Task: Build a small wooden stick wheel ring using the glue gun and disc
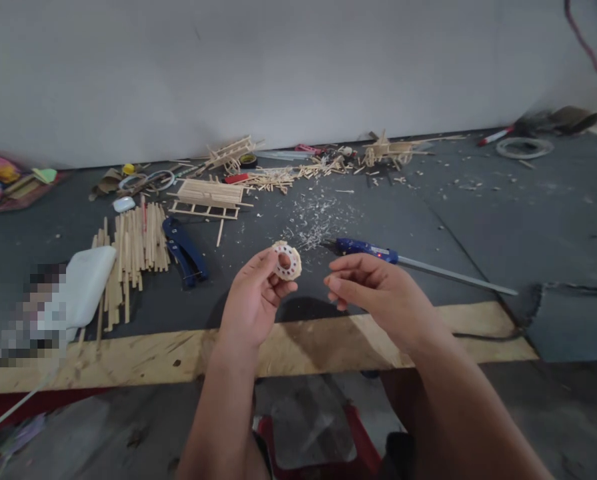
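Note:
Between the thumb and fingers of my left hand (258,290) is a small pale ring (295,268) with dark dots around its face and an uneven cream rim. My right hand (365,287) hovers to the right of the ring, apart from it. Its thumb and fingertips are pinched together, and whatever they may hold is too small to make out. Just beyond that hand lies a blue glue gun (365,249) with a small red light and a long glue stick (453,275) sticking out of its back.
Thin wooden sticks (141,240) lie left, beside a dark blue cutter tool (185,253) and a white power bank (85,277). Small stick-built models (208,192) (388,152) and cut pieces (273,179) stretch along the back. White scraps (318,217) litter the middle.

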Action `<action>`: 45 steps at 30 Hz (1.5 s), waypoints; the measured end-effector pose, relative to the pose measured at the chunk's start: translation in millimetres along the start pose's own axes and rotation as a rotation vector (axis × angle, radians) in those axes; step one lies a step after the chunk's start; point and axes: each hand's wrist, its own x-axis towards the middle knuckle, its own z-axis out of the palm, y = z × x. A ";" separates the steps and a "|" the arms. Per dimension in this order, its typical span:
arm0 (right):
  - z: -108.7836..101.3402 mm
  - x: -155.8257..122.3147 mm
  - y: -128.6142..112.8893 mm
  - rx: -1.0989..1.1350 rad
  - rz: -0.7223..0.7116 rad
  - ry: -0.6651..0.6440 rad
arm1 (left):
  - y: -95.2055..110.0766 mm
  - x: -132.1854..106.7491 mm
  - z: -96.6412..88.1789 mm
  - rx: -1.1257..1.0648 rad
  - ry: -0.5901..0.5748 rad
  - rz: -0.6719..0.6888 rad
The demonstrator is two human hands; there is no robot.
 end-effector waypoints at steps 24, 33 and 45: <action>0.7 -1.3 6.4 0.305 0.016 -0.076 | -12.8 -17.1 2.9 0.066 -0.248 -0.185; 0.1 -3.0 10.5 0.386 0.029 -0.102 | -9.8 -19.5 0.7 0.073 -0.249 -0.171; 6.0 -0.9 9.0 0.374 0.041 -0.112 | -10.4 -20.5 -2.0 0.075 -0.248 -0.169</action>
